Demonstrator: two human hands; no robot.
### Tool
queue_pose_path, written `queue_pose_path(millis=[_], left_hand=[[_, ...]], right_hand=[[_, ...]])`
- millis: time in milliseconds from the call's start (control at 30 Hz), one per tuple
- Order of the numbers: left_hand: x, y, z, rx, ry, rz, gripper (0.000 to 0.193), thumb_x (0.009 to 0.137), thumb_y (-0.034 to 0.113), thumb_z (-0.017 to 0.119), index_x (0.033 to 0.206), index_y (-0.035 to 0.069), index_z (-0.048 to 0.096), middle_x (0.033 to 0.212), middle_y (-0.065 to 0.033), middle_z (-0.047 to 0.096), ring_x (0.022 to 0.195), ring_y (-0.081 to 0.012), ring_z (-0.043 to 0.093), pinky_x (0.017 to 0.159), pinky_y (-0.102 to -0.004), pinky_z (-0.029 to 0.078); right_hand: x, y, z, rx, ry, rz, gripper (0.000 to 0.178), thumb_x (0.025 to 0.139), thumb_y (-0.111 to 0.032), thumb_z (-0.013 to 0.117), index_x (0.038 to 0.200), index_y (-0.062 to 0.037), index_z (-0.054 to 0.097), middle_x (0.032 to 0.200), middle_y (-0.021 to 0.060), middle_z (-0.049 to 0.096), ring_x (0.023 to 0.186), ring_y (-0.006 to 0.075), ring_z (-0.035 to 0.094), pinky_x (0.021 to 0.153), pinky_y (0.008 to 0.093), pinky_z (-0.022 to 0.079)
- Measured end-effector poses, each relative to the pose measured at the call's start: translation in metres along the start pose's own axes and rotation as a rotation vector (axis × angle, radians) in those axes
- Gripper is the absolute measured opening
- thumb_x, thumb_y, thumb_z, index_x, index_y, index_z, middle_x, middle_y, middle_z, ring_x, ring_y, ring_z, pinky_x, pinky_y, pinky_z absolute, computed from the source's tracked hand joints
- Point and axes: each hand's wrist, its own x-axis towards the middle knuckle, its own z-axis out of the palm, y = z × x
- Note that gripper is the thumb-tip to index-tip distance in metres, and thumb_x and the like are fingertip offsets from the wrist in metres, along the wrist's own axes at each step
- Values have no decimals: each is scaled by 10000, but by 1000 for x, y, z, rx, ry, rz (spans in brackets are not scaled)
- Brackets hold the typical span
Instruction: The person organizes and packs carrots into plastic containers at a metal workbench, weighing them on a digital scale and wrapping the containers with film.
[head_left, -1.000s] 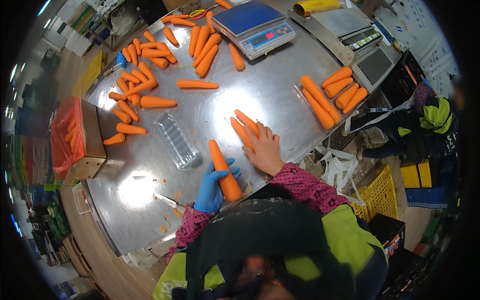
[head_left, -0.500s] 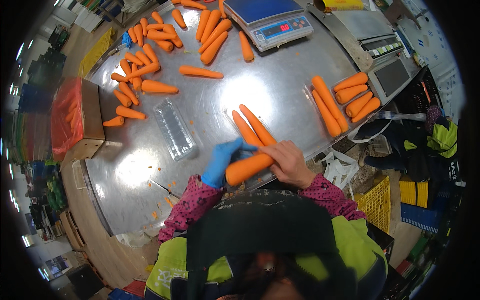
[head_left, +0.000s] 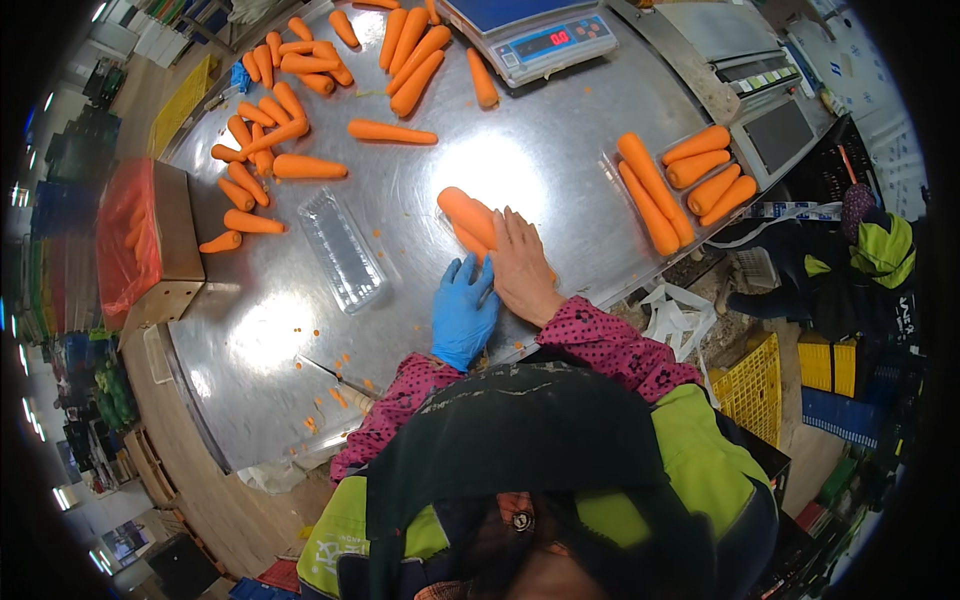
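Observation:
My left hand, in a blue glove, has its fingers apart beside the near side of a few carrots in front of me. My bare right hand lies with outstretched fingers over the top carrot, pressing on it. That carrot's thick end points away from me. Another carrot shows partly beneath it, and the hands hide the rest. To the left is an empty clear plastic tray. A knife lies on the metal table near my left sleeve, among orange scraps.
Loose carrots are spread over the table's far left. A digital scale stands at the back. Filled carrot trays sit at the right edge, beside a wrapping machine. A red-lined metal bin stands left.
The carrot held across between my hands now lies on top of the carrots in front of me. My right hand has moved up and left onto it; my left hand has loosened from it.

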Motion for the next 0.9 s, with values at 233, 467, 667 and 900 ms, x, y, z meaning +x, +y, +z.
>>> queue_pose_path(millis=[233, 467, 667, 900], left_hand=[[4, -43, -1, -479, 93, -115, 409, 901, 113, 631, 1308, 76, 643, 1395, -233, 540, 1287, -369, 514, 1059, -425, 438], [83, -56, -40, -523, 187, -100, 633, 964, 218, 644, 1503, 5, 392, 1504, -223, 432, 1367, -278, 457, 1089, -384, 428], [123, -80, -6, -426, 82, -167, 711, 887, 274, 723, 1493, 48, 428, 1386, -238, 538, 1221, -354, 581, 1040, -415, 472], [111, -86, -18, -398, -116, -6, 512, 885, 234, 717, 1368, 111, 603, 1400, -221, 538, 1223, -344, 582, 1026, -403, 477]], right_hand=[[0, -11, -18, -195, -85, 26, 663, 979, -277, 546, 1505, 45, 301, 1541, 273, 304, 1432, 442, 264, 1174, 560, 190], [-57, -16, -18, -152, 153, 100, 763, 772, -358, 784, 1357, 16, 466, 1292, 173, 468, 1234, 350, 415, 1038, 483, 288], [-62, -10, -23, -180, 194, 64, 699, 733, -296, 799, 1307, -3, 526, 1254, 146, 503, 1180, 329, 468, 1014, 458, 313], [-79, 10, -50, -191, 90, 15, 621, 762, -262, 781, 1276, -1, 550, 1302, 142, 505, 1214, 343, 471, 1018, 454, 330]])
